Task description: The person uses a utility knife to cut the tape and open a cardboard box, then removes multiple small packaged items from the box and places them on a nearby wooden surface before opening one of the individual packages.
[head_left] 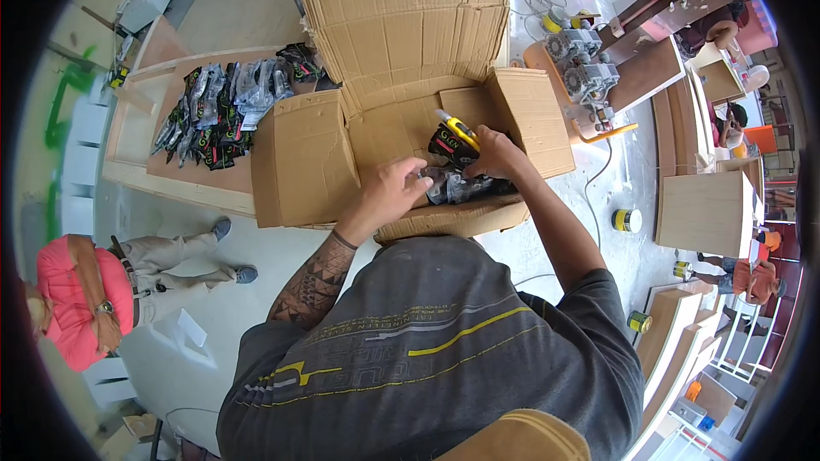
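An open cardboard box [376, 141] stands in front of me with its flaps folded out. Inside it lie black and clear plastic packets [461, 188]. My right hand [500, 155] is closed around a yellow utility knife [462, 131], whose tip points up and to the left. A black printed packet [450, 147] sits just under the knife, against that hand; whether the fingers also grip it is unclear. My left hand [395, 189] is over the box's near side with fingers curled in beside the packets. What its fingertips hold, if anything, is hidden.
Left of the box, a pile of similar packets [226, 107] covers part of a wooden panel [162, 162]. A person in a pink shirt [85, 299] stands at left, arms crossed. Right are metal machine parts [585, 64], a cable and a paint can [627, 220] on the floor.
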A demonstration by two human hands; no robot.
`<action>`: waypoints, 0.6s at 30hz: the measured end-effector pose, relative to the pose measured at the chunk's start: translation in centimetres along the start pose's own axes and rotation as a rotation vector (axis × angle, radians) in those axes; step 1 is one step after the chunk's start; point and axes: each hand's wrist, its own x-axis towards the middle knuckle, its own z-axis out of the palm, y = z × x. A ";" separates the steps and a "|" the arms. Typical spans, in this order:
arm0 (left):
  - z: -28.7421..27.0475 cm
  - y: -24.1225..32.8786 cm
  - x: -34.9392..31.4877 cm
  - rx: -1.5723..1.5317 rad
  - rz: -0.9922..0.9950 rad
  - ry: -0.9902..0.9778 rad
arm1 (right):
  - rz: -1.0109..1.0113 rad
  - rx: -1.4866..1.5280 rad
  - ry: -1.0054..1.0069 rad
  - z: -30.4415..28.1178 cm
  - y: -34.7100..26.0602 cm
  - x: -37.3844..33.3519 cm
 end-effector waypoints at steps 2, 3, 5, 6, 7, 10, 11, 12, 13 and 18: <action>0.6 -0.2 0.1 0.003 0.023 -0.014 | 0.049 0.026 -0.044 -0.5 0.2 0.3; 0.9 -0.2 0.1 0.104 -0.001 -0.046 | 0.100 0.051 -0.089 -0.8 0.3 0.3; 0.9 -0.5 0.2 0.209 -0.025 -0.077 | 0.107 0.085 -0.093 -1.2 0.1 0.0; 1.0 -0.9 0.2 0.225 -0.043 -0.093 | 0.116 0.118 -0.098 -1.4 -0.1 -0.2; 1.1 -1.1 0.5 0.239 -0.057 -0.110 | 0.119 0.120 -0.092 -1.6 -0.1 -0.4; -0.4 2.9 1.5 -0.197 -0.223 -0.112 | 0.119 0.331 0.119 -1.9 -0.5 -1.2; 0.3 2.0 1.7 -0.197 -0.225 -0.106 | 0.034 0.670 0.170 -2.4 -1.9 -1.6; 1.4 0.2 2.3 -0.417 -0.301 -0.003 | -0.052 1.009 0.218 -3.0 -3.5 -2.0; 2.2 -0.7 3.1 -0.635 -0.372 0.087 | -0.001 0.985 0.206 -3.8 -4.9 -2.4; 0.5 3.2 6.4 -1.206 -0.216 0.190 | -0.194 1.117 0.249 -0.6 -9.6 -3.1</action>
